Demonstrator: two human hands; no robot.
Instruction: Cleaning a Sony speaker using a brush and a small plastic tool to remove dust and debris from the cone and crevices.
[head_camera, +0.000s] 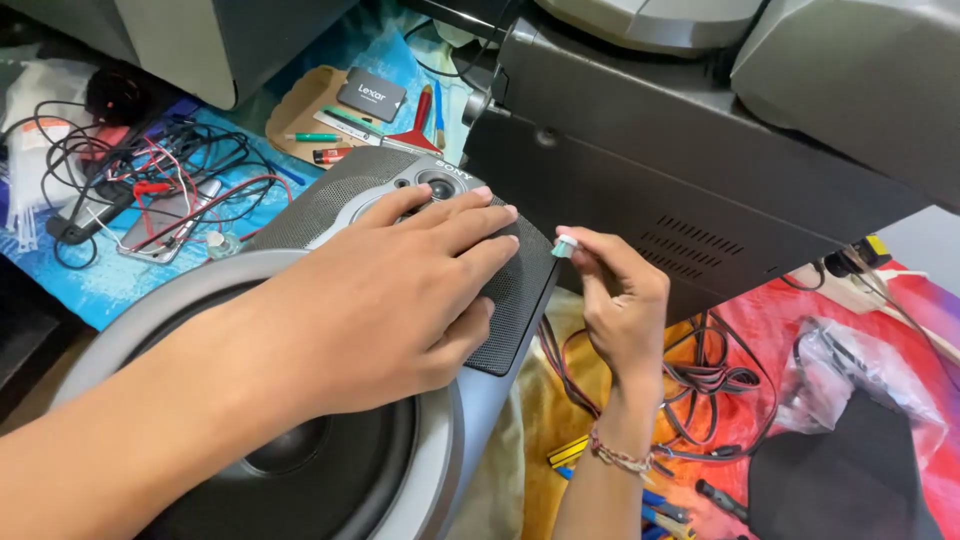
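Observation:
My left hand (390, 290) lies flat, fingers spread, on the black mesh grille (515, 295) of a grey loudspeaker (470, 420) that lies on its back. Its large dark woofer cone (330, 470) shows below my forearm. My right hand (620, 300) pinches a small pale green and white piece (565, 246) between thumb and fingertips, right at the grille's upper right corner. A beaded bracelet (618, 457) circles my right wrist. The piece is too small to tell what it is.
A big dark grey casing with vent slots (690, 190) looms just behind my right hand. Black and red cables (705, 385) lie on a red cloth at right beside a clear plastic bag (860, 370). At left are tangled wires (150, 180), a tray with a flat black drive (371, 95), pens and a red-handled tool (418, 125).

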